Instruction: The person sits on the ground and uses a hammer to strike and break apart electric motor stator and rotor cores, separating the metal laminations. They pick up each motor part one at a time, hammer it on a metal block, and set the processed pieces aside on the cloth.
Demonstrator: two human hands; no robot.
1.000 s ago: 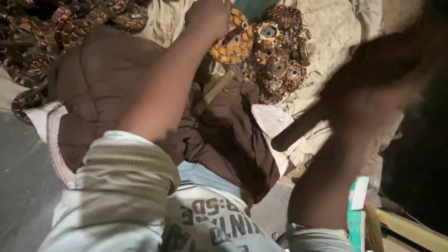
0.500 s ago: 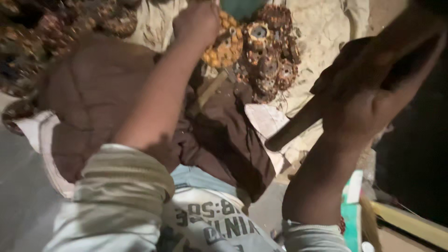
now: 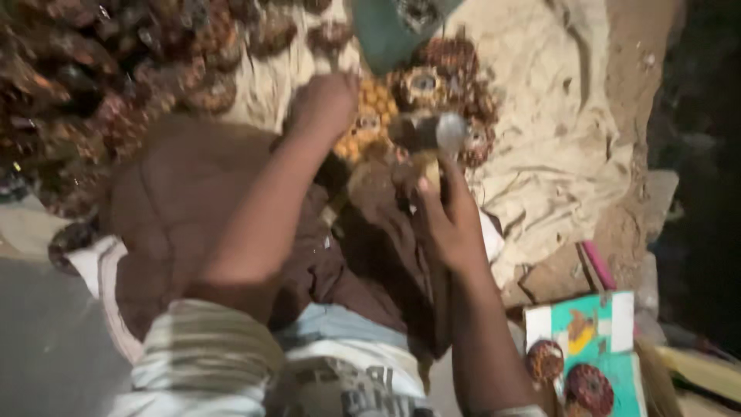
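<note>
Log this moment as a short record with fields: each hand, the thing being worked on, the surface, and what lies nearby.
left hand: resting on the orange-brown fruit cluster, grip blurred
right hand: closed round a wooden-handled tool whose head is at the cluster
surface: pale cloth spread on the ground
lap: brown cloth over the knees
nearby: heap of dark clusters at upper left; teal and white box at lower right

Head camera — looking steeply down, close over lap

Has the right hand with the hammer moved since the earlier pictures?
Yes. The right hand has swung the hammer down and leftward, onto the fruit cluster lying on the pale cloth.
</note>
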